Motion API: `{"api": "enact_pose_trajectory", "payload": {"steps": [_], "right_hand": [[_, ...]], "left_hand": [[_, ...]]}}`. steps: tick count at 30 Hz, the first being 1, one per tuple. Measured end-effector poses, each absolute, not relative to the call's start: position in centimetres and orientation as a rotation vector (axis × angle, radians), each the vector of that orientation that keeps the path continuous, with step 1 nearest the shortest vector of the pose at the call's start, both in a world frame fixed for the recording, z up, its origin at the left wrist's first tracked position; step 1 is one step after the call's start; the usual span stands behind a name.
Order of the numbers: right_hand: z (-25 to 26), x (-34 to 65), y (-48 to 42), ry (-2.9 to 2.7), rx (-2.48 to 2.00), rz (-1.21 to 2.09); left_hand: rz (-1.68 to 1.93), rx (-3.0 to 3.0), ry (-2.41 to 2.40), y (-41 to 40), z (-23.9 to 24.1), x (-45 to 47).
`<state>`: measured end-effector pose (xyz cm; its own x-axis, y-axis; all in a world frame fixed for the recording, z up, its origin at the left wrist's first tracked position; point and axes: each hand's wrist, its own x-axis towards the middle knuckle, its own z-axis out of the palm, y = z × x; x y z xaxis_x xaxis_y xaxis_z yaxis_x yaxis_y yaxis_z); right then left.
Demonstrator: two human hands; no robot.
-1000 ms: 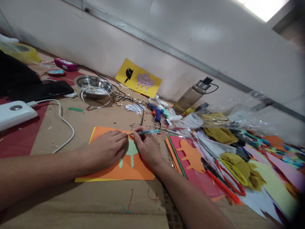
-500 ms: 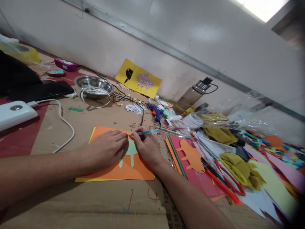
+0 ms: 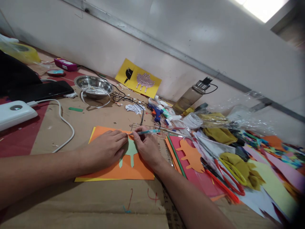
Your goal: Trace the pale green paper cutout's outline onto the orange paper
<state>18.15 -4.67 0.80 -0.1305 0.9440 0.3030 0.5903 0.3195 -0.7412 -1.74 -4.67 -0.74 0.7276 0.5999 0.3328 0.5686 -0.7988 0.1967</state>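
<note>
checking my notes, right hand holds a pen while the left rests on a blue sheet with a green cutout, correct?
Not blue: the head view shows the left hand on an orange paper sheet. The rest is right.

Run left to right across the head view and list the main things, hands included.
Power bank, left hand, right hand, orange cutout, pale yellow paper.
</note>
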Motion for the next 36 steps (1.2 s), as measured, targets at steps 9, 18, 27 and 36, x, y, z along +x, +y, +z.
{"api": "enact_pose_trajectory", "payload": {"steps": [9, 18, 27, 36], "right_hand": [[0.97, 17.97, -4.71, -1.808, -1.403, 0.58], [0.89, 17.98, -4.74, -1.804, -1.399, 0.576], [1.05, 17.99, -4.72, -1.83, -1.387, 0.576], [1.06, 17.88, -4.83, -1.787, -1.416, 0.578]], "left_hand": [[0.609, 2.835, 0.968, -4.75, -0.65, -1.79], [0.598, 2.814, 0.967, -4.98, -0.09, -1.77], [0.578, 2.821, 0.956, -4.9, -0.24, -1.89], [0.641, 2.828, 0.936, -4.85, -0.36, -1.94]]}}
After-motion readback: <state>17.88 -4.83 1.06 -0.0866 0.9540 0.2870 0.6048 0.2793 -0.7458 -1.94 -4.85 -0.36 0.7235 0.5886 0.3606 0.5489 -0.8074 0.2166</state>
